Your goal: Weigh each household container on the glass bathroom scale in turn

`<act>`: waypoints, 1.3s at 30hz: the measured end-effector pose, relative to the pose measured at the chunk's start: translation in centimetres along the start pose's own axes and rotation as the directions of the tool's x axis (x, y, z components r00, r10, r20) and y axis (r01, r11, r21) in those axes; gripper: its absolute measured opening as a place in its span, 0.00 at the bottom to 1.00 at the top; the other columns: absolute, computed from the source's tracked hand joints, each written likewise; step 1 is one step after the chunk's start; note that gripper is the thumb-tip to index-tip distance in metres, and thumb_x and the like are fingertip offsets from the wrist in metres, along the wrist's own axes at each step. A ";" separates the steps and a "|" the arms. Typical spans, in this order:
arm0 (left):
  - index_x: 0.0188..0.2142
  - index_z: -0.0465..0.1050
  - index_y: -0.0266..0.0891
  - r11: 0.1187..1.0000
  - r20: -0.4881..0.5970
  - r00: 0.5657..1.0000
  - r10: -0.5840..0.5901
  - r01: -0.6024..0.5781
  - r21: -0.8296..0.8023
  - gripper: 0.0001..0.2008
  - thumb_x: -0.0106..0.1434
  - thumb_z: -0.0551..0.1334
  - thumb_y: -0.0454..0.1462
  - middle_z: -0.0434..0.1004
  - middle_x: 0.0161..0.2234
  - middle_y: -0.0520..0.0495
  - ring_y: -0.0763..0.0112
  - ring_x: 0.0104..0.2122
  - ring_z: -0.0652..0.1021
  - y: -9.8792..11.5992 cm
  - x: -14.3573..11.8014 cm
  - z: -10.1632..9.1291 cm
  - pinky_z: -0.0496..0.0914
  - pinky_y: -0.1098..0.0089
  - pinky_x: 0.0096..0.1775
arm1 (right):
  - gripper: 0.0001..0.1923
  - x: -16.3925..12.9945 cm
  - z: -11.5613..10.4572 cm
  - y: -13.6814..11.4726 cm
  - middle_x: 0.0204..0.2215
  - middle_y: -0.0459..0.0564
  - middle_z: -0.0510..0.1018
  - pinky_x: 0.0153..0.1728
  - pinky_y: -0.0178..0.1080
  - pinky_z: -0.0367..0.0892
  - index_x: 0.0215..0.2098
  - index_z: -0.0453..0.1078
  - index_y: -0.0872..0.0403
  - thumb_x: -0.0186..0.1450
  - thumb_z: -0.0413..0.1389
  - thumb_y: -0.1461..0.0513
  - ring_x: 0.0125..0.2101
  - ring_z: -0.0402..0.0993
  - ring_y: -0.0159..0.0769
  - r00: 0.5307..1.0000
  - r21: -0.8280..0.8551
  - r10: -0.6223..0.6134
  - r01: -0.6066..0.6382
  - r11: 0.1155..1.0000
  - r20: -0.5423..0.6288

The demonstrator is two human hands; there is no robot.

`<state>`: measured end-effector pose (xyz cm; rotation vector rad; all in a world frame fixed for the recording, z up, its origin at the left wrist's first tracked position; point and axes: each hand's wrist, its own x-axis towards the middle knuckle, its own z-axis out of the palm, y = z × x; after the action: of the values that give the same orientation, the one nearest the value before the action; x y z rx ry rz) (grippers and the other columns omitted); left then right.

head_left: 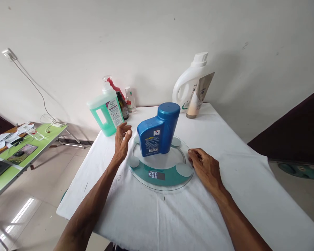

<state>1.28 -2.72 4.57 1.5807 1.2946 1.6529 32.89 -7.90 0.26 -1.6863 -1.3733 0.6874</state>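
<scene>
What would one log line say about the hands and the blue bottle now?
blue bottle: upright on glass scale | left hand: open, beside bottle, apart | right hand: on scale's right edge | tablecloth: white

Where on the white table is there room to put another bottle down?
Bare cloth lies in front of the scale, toward the near edge, and right of the right hand. It is crowded behind, by the green jug and white jug.

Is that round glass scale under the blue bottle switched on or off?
On. The scale has lit digits in its display window, below the upright blue bottle. The exact reading is too blurred to tell.
</scene>
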 end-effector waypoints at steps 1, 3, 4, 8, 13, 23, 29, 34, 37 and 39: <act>0.65 0.71 0.45 0.999 0.033 0.999 0.010 -0.009 -0.044 0.40 0.67 0.68 0.67 0.82 0.62 0.34 0.45 0.62 0.81 0.8 0.0 0.6 0.75 0.45 0.62 | 0.21 0.0 0.0 -0.1 0.27 0.51 0.83 0.37 0.45 0.71 0.37 0.74 0.48 0.67 0.51 0.42 0.28 0.78 0.45 1.000 0.003 0.002 -0.002 1.000 -0.002; 0.69 0.67 0.47 0.993 0.094 0.996 0.003 0.008 -0.115 0.46 0.61 0.74 0.66 0.78 0.65 0.33 0.42 0.65 0.80 2.1 0.0 2.0 0.75 0.43 0.64 | 0.21 -0.1 0.0 -0.2 0.27 0.51 0.83 0.38 0.45 0.71 0.37 0.75 0.48 0.67 0.51 0.42 0.28 0.79 0.45 1.000 0.000 0.007 -0.007 1.000 -0.005; 0.70 0.66 0.47 0.991 0.114 0.993 -0.008 0.023 -0.131 0.49 0.58 0.76 0.66 0.77 0.66 0.32 0.40 0.66 0.79 2.6 0.0 2.6 0.74 0.42 0.64 | 0.21 -0.1 0.0 -0.2 0.27 0.52 0.83 0.38 0.46 0.71 0.36 0.75 0.48 0.67 0.51 0.42 0.29 0.79 0.45 1.000 -0.005 0.008 -0.008 1.000 -0.008; 0.67 0.70 0.46 0.995 0.139 0.987 -0.074 0.083 -0.058 0.52 0.50 0.84 0.60 0.80 0.62 0.36 0.42 0.62 0.81 4.3 -0.1 4.6 0.77 0.47 0.62 | 0.23 0.1 -0.1 -0.2 0.28 0.53 0.84 0.41 0.48 0.72 0.36 0.75 0.48 0.66 0.50 0.41 0.30 0.80 0.47 1.000 -0.018 0.010 -0.010 1.000 0.002; 0.47 0.80 0.42 0.968 0.122 0.967 -0.224 0.235 -0.083 0.34 0.46 0.86 0.53 0.84 0.41 0.47 0.58 0.42 0.83 6.3 -0.7 5.5 0.79 0.62 0.44 | 0.27 0.1 -0.4 0.1 0.31 0.55 0.86 0.42 0.50 0.72 0.37 0.76 0.47 0.63 0.48 0.37 0.32 0.82 0.51 0.998 -0.031 0.049 -0.048 0.998 0.031; 0.37 0.80 0.40 0.889 0.022 0.954 -0.300 0.288 -0.356 0.28 0.42 0.88 0.47 0.82 0.33 0.50 0.66 0.33 0.80 6.5 -0.6 6.3 0.77 0.65 0.38 | 0.34 0.9 -0.8 1.0 0.34 0.57 0.88 0.39 0.49 0.73 0.40 0.78 0.47 0.62 0.47 0.32 0.35 0.84 0.56 0.994 -0.088 0.075 -0.069 0.994 0.074; 0.41 0.82 0.40 0.949 -0.212 0.960 -0.184 0.117 -0.292 0.30 0.43 0.87 0.48 0.86 0.36 0.47 0.60 0.37 0.84 6.3 4.6 4.1 0.81 0.60 0.41 | 0.35 0.9 -0.5 1.6 0.30 0.56 0.86 0.35 0.48 0.73 0.37 0.77 0.47 0.63 0.46 0.30 0.31 0.83 0.54 0.998 -0.077 0.055 -0.052 0.996 0.029; 0.40 0.79 0.43 0.994 -0.381 0.921 -0.081 0.044 -0.105 0.26 0.49 0.84 0.51 0.86 0.39 0.43 0.54 0.41 0.85 2.0 9.8 3.7 0.81 0.52 0.47 | 0.34 1.0 -0.3 2.3 0.29 0.56 0.87 0.34 0.47 0.74 0.36 0.78 0.46 0.65 0.49 0.30 0.31 0.84 0.54 1.000 -0.037 0.009 -0.009 0.999 0.009; 0.41 0.79 0.44 0.998 -0.422 0.904 -0.070 0.063 -0.031 0.27 0.52 0.82 0.56 0.86 0.42 0.41 0.50 0.45 0.85 -1.2 11.9 4.2 0.80 0.47 0.52 | 0.33 1.0 -0.1 2.7 0.28 0.55 0.86 0.33 0.46 0.75 0.35 0.79 0.46 0.66 0.49 0.30 0.30 0.84 0.53 1.000 -0.023 -0.010 0.009 1.000 -0.021; 0.40 0.79 0.45 0.998 -0.435 0.899 -0.047 0.062 0.022 0.28 0.52 0.81 0.59 0.86 0.42 0.41 0.47 0.47 0.85 -2.8 12.9 4.7 0.79 0.45 0.54 | 0.34 1.0 -0.1 2.9 0.29 0.55 0.86 0.32 0.46 0.75 0.35 0.79 0.46 0.66 0.49 0.30 0.29 0.84 0.52 0.999 -0.026 0.003 -0.003 1.000 -0.032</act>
<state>2.54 10.90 7.47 1.2143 1.5753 2.0333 34.66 -7.09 -2.11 -1.7132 -1.3631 0.6438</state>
